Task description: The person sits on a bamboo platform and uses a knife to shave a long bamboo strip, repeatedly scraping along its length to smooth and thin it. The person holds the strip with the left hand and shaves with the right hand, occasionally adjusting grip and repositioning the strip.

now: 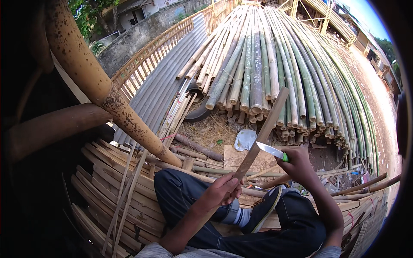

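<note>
My left hand [223, 189] is closed round the lower part of a flat bamboo strip [269, 122], which slants up and away to the right. In my right hand [299, 164] is a knife [270, 149] with a bright blade and a green handle, most of it hidden by my fingers. The blade points left, and its tip meets the edge of the strip about midway up. Both hands are above my crossed legs, in dark jeans [185, 191]. A dark shoe [263, 210] shows between my forearms.
A large stack of green and tan bamboo poles [256, 64] lies ahead. A thick spotted bamboo post [114, 103] slants across the left. Split bamboo slats [109, 180] lie beneath and beside me. Corrugated sheets [165, 73], a tyre [198, 115] and a white plastic bag [245, 139] are beyond.
</note>
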Motion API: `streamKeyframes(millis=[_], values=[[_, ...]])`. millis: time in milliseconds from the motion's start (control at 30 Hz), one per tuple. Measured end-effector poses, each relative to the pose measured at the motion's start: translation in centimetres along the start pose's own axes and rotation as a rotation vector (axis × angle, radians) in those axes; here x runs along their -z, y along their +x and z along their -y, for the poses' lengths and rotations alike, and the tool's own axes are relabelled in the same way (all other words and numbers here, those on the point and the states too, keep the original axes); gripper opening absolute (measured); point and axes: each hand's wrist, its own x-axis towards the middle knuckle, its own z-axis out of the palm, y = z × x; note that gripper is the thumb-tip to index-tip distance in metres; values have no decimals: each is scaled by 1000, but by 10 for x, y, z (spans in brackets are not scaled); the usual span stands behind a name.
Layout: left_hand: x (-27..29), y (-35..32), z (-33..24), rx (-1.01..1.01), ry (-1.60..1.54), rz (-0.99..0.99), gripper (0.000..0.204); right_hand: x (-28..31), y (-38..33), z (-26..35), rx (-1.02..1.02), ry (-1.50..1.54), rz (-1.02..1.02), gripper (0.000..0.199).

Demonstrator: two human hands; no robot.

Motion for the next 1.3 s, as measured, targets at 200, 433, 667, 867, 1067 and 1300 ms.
streamKeyframes(millis=[200,433,667,867,1067,1300], values=[[-10,0,0,16,45,-26,28,-32,3,31,172,-308,131,14],[-17,12,20,-298,557,-320,28,-52,8,21,161,-333,192,19],[-37,15,13,-248,810,-407,26,-64,5,4,184,-272,100,17],[-36,24,23,-276,809,-464,23,-75,15,-16,230,-277,67,18],[-29,44,25,-172,844,-511,27,-73,36,-28,170,-245,-7,19],[-26,52,39,54,693,-451,29,-39,75,-76,-313,-352,-176,21]])
